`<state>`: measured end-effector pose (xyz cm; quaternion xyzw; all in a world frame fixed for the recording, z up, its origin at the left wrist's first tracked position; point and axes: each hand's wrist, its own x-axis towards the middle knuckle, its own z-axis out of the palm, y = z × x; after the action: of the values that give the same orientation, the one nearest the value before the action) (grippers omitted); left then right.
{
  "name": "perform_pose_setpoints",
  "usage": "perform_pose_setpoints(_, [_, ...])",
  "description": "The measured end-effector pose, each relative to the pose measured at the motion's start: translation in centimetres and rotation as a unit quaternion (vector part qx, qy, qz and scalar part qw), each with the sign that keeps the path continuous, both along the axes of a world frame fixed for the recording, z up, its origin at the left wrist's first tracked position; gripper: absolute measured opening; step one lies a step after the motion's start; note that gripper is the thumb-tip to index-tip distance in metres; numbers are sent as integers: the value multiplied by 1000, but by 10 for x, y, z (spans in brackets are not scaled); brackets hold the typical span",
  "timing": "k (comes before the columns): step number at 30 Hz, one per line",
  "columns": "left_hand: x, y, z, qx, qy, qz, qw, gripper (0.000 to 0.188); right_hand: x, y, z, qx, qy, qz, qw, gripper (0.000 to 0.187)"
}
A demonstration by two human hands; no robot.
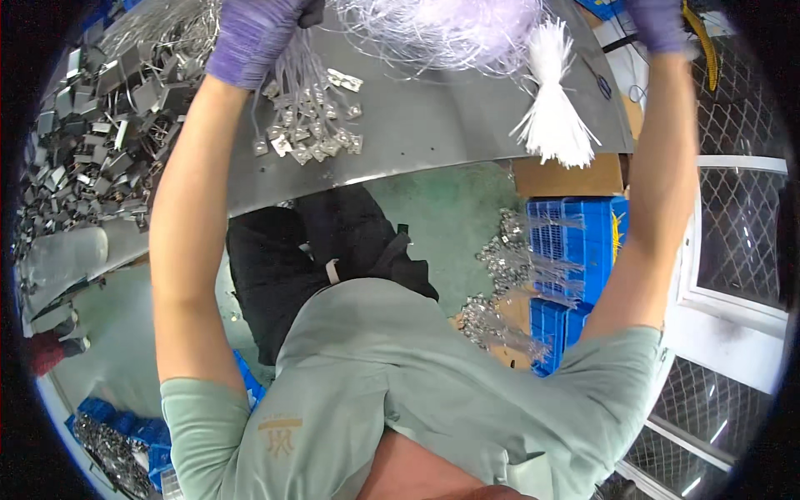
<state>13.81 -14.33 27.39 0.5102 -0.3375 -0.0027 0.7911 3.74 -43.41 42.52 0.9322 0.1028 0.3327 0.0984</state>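
At the top of the head view, my left hand (pixel 257 37), in a purple glove, is closed around a bundle of thin pale wires (pixel 304 62). Small silvery metal end pieces (pixel 310 125) fan out from the bundle onto the grey tabletop (pixel 417 133). My right hand (pixel 658 27), also gloved in purple, is stretched to the top right corner beside a yellow strap (pixel 708 50). Its fingers are blurred and cut off by the picture's edge. Between the hands lie a heap of clear, lilac-tinted strands (pixel 467 33) and a tied bunch of thin white strips (pixel 552 100).
Many grey metal pieces (pixel 104 133) are heaped on the left. Right of my body, blue crates (pixel 554 233) stand with wired metal parts (pixel 500 258) beside them, under a cardboard box (pixel 567 175). Scissors (pixel 602 83) lie near the table's right edge. Mesh windows (pixel 742 233) line the right side.
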Motion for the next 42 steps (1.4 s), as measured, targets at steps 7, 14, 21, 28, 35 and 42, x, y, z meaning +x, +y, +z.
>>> perform_pose_setpoints(7, [3,4,-10,135,33,132,981,19,-101,-155,-246,329,396,-463,721,50])
perform_pose_setpoints(14, [-4,-7,15,115,63,97,987,21,-130,-191,-322,230,342,-446,794,35])
perform_pose_setpoints(21, [3,1,19,259,15,135,956,40,-54,-85,-217,358,355,-334,796,30])
perform_pose_setpoints(28, [11,13,11,264,77,47,960,61,59,99,-55,426,275,-8,862,25])
perform_pose_setpoints(35, [9,23,29,228,60,-84,968,58,79,165,-21,247,475,14,844,26])
perform_pose_setpoints(42, [11,25,10,89,120,-139,979,41,37,111,-32,119,500,-52,856,22])
